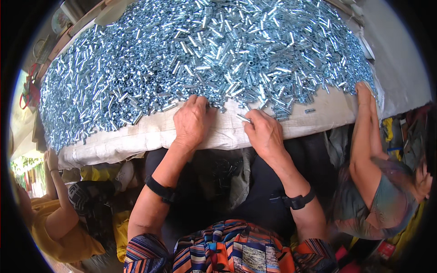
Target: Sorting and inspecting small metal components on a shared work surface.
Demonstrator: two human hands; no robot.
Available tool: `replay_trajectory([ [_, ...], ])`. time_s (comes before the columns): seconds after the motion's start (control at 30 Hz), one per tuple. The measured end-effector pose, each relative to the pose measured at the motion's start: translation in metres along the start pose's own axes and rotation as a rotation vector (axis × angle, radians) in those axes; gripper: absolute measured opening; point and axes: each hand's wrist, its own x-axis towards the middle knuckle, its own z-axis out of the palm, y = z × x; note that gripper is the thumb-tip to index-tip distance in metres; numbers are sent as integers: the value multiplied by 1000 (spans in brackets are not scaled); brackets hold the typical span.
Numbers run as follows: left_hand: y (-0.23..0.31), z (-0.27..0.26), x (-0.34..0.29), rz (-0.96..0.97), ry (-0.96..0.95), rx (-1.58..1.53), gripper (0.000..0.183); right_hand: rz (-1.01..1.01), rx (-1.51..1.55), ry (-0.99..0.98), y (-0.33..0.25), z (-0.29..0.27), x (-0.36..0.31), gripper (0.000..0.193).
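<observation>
A wide heap of small, shiny, bluish-silver metal sleeves (205, 59) covers the table in front of me. My right hand (265, 133) is at the near edge of the heap, with a metal sleeve (244, 118) pinched between thumb and forefinger. To its left, my left hand (193, 120) has its fingers curled down at the heap's border; its fingertips are partly hidden, and what they hold cannot be made out. Between the two hands lies a bare strip of the white woven cloth (223, 132).
One loose sleeve (310, 111) lies on the cloth right of my hands. A co-worker (375, 195) at the right reaches to the heap's corner. Another person in a yellow top (59, 227) sits at the left, hands by the table edge. My dark-trousered knees are under the cloth's edge.
</observation>
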Motion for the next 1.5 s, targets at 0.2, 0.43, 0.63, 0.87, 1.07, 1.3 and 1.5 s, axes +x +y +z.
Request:
replay_trajectory([
  [0.2, -11, -12, -3, -40, -54, -2, 16, -20, 92, 58, -2, 0, -2, 15],
  [0.43, -17, -22, 0, -12, -105, 28, 17, 11, 262, 26, -14, 2, -9, 15],
  [0.63, -28, -30, -17, -13, -117, -266, 15, 228, 727, -154, -17, 7, -11, 12],
  [0.87, -10, -48, -43, -398, -377, -1274, 14, 233, 898, -222, -34, 18, -10, 10],
  [1.07, -10, -45, -52, -501, -374, -1499, 14, 10, 499, -269, -58, 8, -16, 33],
  [1.3, -9, -39, -55, -451, -391, -1557, 14, 246, 1055, -191, -42, 23, -16, 15],
  [1.5, -5, -38, -56, -455, -372, -1556, 13, 336, 1295, -137, -38, 21, -17, 12],
])
